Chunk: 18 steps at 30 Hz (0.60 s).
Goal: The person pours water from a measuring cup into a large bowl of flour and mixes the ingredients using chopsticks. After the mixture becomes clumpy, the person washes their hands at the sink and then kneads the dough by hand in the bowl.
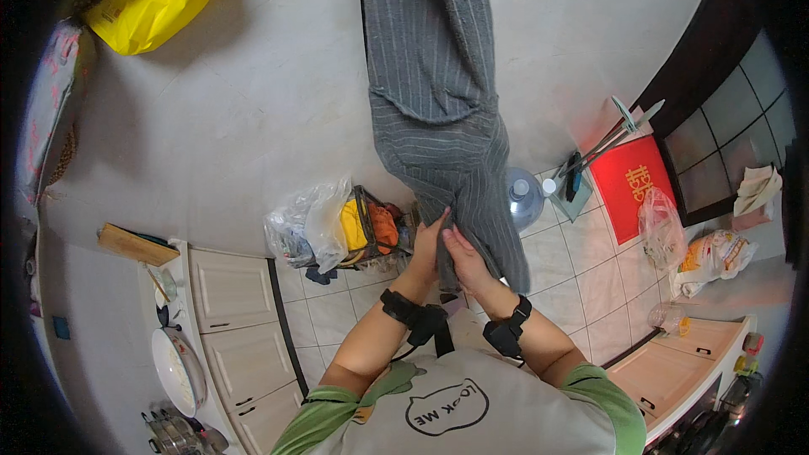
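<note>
A grey pinstriped cloth garment (436, 57) hangs down in front of the white wall, a loose seam or hem crossing its middle. Its lower part narrows and folds where my hands meet it. My left hand (430, 245) pinches the cloth near the bottom, some of its fingers hidden by the fabric. Close beside it, my right hand (469, 259) grips the same lower part, thumb on the front. One flap of the garment hangs lower, to the right of my right hand. Black bands with small devices circle both wrists.
Left of the garment stands a rack (360, 227) with plastic bags. A blue water bottle (524, 202) and a dustpan (574, 197) stand to the right, by a red mat (632, 183). Cabinets (237, 303) flank both sides. A yellow bag (158, 6) hangs upper left.
</note>
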Available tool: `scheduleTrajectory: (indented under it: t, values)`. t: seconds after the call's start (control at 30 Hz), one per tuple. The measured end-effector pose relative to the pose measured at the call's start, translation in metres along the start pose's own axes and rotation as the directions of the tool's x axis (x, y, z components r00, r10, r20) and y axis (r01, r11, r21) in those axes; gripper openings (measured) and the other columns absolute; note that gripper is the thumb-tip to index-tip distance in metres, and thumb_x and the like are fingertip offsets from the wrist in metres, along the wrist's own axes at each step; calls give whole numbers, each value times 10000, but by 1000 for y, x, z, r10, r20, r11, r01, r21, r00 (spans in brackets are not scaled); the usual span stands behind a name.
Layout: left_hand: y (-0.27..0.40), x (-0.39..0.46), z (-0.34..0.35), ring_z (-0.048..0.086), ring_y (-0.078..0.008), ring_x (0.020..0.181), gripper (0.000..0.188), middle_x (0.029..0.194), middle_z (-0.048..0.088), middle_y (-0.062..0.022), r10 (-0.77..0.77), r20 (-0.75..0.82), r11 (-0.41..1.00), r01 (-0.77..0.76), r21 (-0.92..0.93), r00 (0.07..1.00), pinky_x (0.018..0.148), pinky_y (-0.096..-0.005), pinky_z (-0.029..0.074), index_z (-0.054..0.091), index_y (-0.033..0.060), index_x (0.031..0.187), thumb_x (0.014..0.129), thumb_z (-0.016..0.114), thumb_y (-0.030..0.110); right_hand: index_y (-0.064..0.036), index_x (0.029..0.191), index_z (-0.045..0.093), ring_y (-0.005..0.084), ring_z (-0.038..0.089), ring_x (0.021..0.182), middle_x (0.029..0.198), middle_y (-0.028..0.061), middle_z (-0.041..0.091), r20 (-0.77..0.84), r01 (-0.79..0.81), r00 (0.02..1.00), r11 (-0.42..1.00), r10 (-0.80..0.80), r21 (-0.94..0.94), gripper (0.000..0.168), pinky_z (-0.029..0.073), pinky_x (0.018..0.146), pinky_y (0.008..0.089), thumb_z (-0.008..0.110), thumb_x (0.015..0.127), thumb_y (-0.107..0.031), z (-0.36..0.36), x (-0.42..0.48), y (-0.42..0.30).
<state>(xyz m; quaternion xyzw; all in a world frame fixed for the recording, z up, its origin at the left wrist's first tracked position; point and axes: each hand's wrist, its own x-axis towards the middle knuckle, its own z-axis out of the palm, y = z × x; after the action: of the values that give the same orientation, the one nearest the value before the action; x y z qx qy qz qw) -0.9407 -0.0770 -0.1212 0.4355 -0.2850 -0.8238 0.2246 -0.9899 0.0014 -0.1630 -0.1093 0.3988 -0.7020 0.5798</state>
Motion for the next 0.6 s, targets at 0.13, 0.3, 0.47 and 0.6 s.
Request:
scheduleTrajectory:
  t: [0.13,0.3,0.47,0.6]
  values:
    - [8,-2,-3,559,-227,916,430,1014,584,-101,232,67,957,-241,164,970,776,-346,457,563,-27,1021,764,685,296,19,1314,382,185,454,1128,1287,110,452,256,288,955,690,-152,-664,449,318,996,260,466,945,-223,20,-8,-39]
    - [26,-47,9,557,-181,886,351,978,582,-77,88,-116,995,-82,51,989,768,-295,444,587,-30,966,782,638,264,17,1194,510,195,544,994,1119,117,552,314,311,949,88,21,-946,328,404,896,280,512,907,-143,24,-43,-80]
    - [10,-56,-21,530,-208,1014,443,1121,560,-117,533,4,801,-507,318,846,846,-325,429,533,-46,1102,834,613,297,-5,1063,623,179,624,820,895,92,665,368,407,913,441,-176,-800,232,486,766,292,607,845,-82,4,-54,-94]
    - [20,-63,-41,491,-246,1096,402,1253,473,-88,356,196,862,-240,-446,914,948,-388,415,405,8,1256,929,490,225,-6,1254,468,210,524,1063,1181,147,551,387,751,521,195,-761,-630,513,394,929,321,680,800,-118,-11,-46,-95]
